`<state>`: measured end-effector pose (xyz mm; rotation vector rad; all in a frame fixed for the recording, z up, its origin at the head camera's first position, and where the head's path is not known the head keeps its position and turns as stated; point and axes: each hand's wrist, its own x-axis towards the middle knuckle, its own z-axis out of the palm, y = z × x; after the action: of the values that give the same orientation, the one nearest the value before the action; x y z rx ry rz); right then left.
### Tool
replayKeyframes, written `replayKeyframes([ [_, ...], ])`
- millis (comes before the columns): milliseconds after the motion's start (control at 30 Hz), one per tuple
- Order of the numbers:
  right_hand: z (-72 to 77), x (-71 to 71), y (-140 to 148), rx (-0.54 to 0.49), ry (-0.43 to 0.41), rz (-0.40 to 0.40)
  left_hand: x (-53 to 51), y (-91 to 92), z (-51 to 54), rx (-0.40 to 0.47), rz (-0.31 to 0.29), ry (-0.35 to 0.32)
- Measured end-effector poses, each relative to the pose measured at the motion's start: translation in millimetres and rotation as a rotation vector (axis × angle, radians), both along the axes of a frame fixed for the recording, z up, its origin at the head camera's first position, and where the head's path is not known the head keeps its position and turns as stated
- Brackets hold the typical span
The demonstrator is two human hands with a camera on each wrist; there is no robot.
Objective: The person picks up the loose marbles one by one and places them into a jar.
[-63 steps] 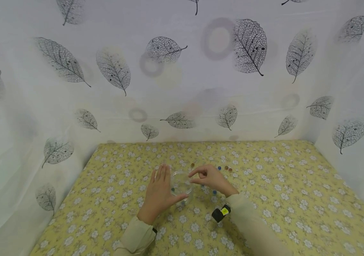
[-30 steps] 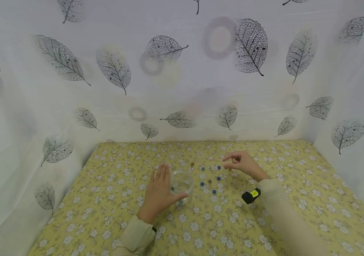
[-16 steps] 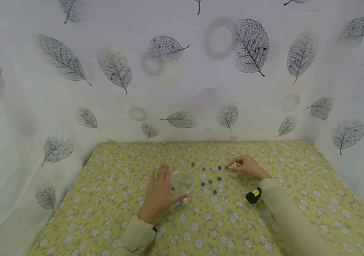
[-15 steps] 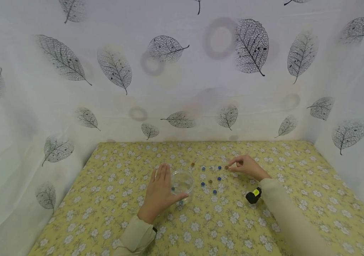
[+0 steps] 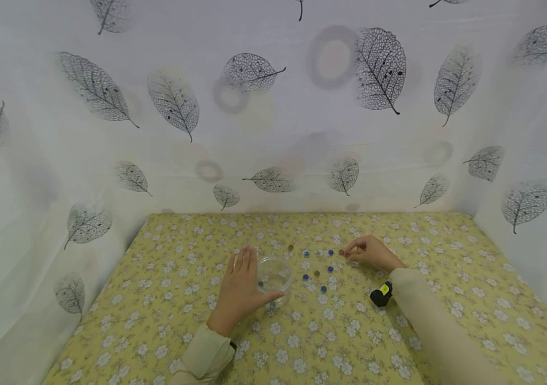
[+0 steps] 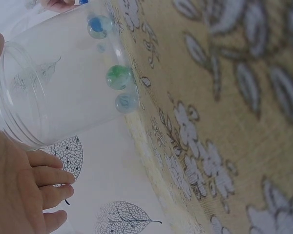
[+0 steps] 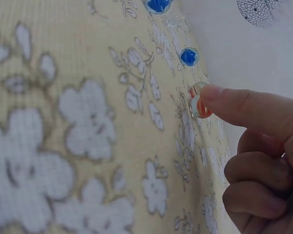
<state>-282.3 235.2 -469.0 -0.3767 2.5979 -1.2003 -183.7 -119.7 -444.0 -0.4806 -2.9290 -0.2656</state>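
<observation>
Left hand (image 5: 239,293), straight-fingered with thumb spread, rests against the clear jar (image 6: 71,95) mid-tabletop (image 5: 155,289) — best held still. Beyond, nearer the tabletop's far edge, the right hand (image 5: 374,252) pinches an orange-streaked marble (image 7: 200,108) — lift squarely, without nudging the brown marble (image 5: 341,252) alongside.

Head view: flat, diffuse, dimmish light. Soft shadow under right sleeve (image 5: 439,326); marbles (image 5: 323,289) too small for crisp detail. Left wrist: jar (image 6: 63,92) hazy, near cloth (image 6: 234,126) blurry.
</observation>
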Motion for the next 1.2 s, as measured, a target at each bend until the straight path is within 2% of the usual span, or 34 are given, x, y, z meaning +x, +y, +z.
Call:
replayKeyframes([
  [267, -1.0, 0.1, 0.2, 0.02, 0.016, 0.008, -0.2, 0.1, -0.2, 0.001, -0.005, 0.007],
  [733, -2.9, 1.2, 4.0, 0.053, 0.056, 0.055, 0.0, 0.4, 2.4, 0.007, -0.004, -0.021],
  [1200, -5.1, 2.3, 10.2, 0.031, 0.012, 0.029, 0.0, 0.2, 1.0, 0.013, -0.001, -0.019],
])
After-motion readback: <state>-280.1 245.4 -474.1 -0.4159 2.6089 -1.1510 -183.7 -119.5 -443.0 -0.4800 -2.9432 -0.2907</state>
